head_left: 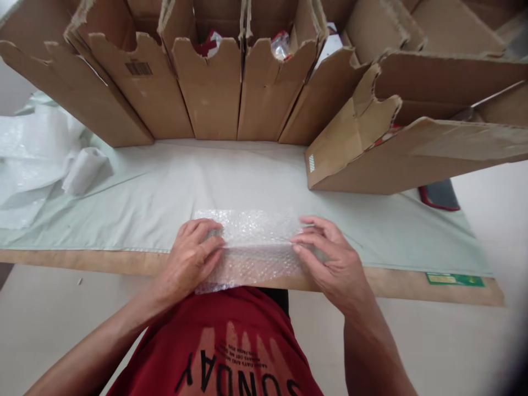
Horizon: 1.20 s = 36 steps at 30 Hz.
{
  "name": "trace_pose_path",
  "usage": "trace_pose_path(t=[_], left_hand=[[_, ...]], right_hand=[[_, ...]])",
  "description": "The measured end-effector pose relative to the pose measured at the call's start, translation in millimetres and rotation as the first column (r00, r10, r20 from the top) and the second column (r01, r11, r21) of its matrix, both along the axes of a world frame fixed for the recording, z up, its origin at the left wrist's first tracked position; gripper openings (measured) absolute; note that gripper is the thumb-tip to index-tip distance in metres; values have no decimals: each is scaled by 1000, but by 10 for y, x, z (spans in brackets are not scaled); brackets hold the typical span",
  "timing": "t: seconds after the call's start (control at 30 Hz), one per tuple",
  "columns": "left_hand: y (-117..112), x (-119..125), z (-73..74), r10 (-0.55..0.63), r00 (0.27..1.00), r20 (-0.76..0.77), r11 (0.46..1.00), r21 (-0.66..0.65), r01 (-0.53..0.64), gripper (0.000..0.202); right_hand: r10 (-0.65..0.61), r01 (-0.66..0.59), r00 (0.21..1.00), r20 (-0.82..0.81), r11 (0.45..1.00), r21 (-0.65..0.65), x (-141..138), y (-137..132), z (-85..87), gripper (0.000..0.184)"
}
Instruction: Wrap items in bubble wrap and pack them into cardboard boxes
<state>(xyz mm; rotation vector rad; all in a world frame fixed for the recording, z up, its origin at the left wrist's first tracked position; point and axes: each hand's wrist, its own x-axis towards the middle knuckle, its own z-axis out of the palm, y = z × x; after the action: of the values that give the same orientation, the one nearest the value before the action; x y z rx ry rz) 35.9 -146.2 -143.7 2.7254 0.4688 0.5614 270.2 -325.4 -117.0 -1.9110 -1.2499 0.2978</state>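
Observation:
A clear sheet of bubble wrap [259, 228] lies at the table's front edge, with a crease running across it and its near part hanging over the edge toward my red shirt. My left hand [197, 250] grips its left side, fingers bent and thumb near the crease. At the right end of the crease, my right hand [328, 247] holds the wrap between thumb and fingertips, the other fingers loosely curved. Whether anything lies inside the fold cannot be made out.
Several tall cardboard bins [212, 96] stand in a row along the back, some with red and clear packaged items inside. Another cardboard bin [355, 170] angles in from the right, a dark phone-like object [439, 195] beside it. More bubble wrap [39, 148] is heaped at left.

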Motion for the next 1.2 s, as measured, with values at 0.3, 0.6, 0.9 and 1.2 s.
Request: trace_pose_path(t=[0.3,0.6,0.9,1.2], left_hand=[[304,184,734,50,913,404,975,178,-132,33],[210,4,188,17,1000,-3,1000,1,-17,41],[151,439,14,-178,959,-219,975,96,203,53],[200,272,-132,-221,944,-245,972,24,234,63]], right_hand=[[-253,130,934,251,898,421,112,166,467,27],[-36,69,927,373,995,-75,520,-235,-279,30],[402,-339,832,382,914,-224,37,644,-180,41],[-53,98,908,416,991,-88,649,-324,-331,27]])
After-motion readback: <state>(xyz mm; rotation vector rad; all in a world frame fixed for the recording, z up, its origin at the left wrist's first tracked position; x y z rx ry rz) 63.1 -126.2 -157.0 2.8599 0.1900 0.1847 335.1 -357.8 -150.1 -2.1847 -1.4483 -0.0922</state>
